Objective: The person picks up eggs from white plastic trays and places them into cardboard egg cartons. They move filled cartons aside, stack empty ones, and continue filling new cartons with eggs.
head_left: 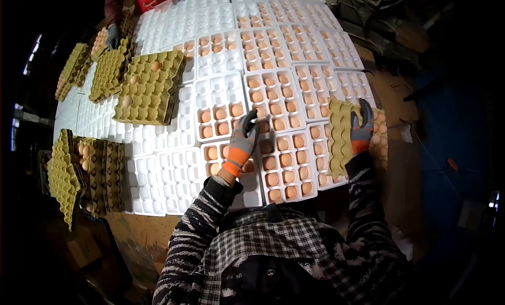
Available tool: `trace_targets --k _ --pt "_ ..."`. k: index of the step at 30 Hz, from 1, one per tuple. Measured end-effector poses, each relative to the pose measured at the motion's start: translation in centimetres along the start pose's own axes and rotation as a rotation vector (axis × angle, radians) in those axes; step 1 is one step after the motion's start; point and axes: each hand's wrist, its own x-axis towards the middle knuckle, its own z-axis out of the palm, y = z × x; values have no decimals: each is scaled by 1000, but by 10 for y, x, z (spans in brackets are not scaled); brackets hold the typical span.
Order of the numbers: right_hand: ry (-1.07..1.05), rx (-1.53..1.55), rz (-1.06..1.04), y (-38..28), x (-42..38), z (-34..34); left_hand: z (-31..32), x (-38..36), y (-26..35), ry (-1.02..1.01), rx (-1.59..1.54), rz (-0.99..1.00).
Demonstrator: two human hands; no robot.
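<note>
My left hand (245,141), in a grey glove with an orange cuff, is over the white trays at the centre, fingers partly bent; I cannot make out anything in it. Brown eggs (221,128) sit in the tray just left of its fingers. On the right, my gloved right hand (362,127) grips the edge of a yellowish egg carton (341,142), which is tilted up. Behind that carton more eggs (376,139) show. The white tray (286,164) between my hands is filled with eggs.
Stacked cartons (150,94) with a few loose eggs stand at the left, and more cartons (100,173) stand on edge at the near left. Another person's gloved hand (112,36) is beside cartons at the upper left. A red container (152,0) is at the far edge.
</note>
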Motion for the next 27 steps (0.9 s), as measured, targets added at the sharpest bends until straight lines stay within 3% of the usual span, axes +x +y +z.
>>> trace_targets --k 2,4,5,7,8,9,11,12,14,15,17,20,23,24,25,27 --pt "152 -78 121 85 -11 -83 55 -18 15 -288 -101 -172" --pt "263 -788 108 174 -34 -150 108 -22 5 -493 -211 -244" --pt "274 -799 118 182 -46 -166 132 -22 9 -518 -121 -187" --pt "-213 -1006 302 194 -66 -190 176 -20 20 -492 -147 -318" --pt "-212 -1004 307 198 -65 -196 203 -16 -15 -495 -246 -369" --pt "-250 -878 444 199 -64 -199 219 -14 -8 -482 -214 -365" --pt "-333 -606 695 202 -58 -197 234 -12 2 -375 144 -249" --pt "-348 -590 688 206 -60 -194 237 -12 10 -357 156 -257" --pt "-154 -258 584 213 -73 -183 235 -14 21 -313 396 -267" --pt "-238 -268 639 195 -64 -184 233 -14 20 -325 325 -262" --pt "-110 85 617 202 -73 -177 225 -22 25 -329 303 -261" --pt "-88 101 562 215 -95 -161 189 -37 32 -279 352 -323" --pt "-65 288 554 161 -94 -110 132 -49 9 -165 250 -300" --pt "-97 381 555 148 -93 -89 110 -50 25 -152 364 -353" --pt "-127 471 553 136 -86 -68 89 -48 -17 -96 225 -292" --pt "-162 406 524 108 -75 -30 53 -44 -29 37 235 -216"
